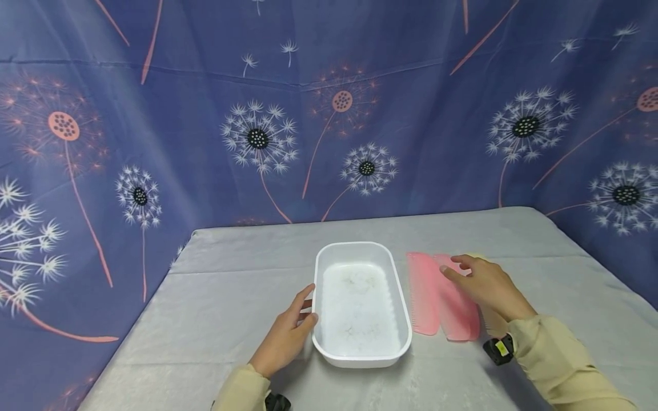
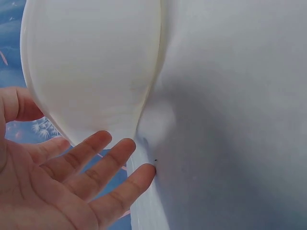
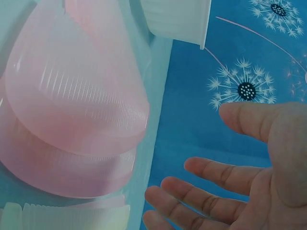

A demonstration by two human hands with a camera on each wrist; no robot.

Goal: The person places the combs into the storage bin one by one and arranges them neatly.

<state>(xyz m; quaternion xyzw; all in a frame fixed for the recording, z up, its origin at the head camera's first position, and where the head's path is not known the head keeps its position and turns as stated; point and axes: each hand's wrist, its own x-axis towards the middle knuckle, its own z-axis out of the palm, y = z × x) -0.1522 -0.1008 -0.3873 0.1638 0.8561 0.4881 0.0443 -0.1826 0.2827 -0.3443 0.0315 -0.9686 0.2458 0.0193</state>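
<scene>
A white rectangular plastic tray point(image 1: 360, 311) stands on the table with nothing in it. At its left side is my left hand point(image 1: 284, 339), fingers spread and fairly straight, touching the tray's rim and wall. Right of the tray lie pink combs point(image 1: 425, 297) with fine teeth, two showing side by side, the right-hand one point(image 1: 457, 311) partly overlapped by my right hand point(image 1: 488, 287). That hand hovers above with parted, loosely bent fingers and holds nothing. A pale yellow comb point(image 1: 492, 322) lies beyond the pink ones, mostly hidden under the right hand and wrist.
A light grey cloth point(image 1: 231, 308) covers the table. Behind and beside it hangs a blue curtain point(image 1: 411, 137) with a dandelion print. Dark straps with small devices point(image 1: 500, 349) sit at the wrists.
</scene>
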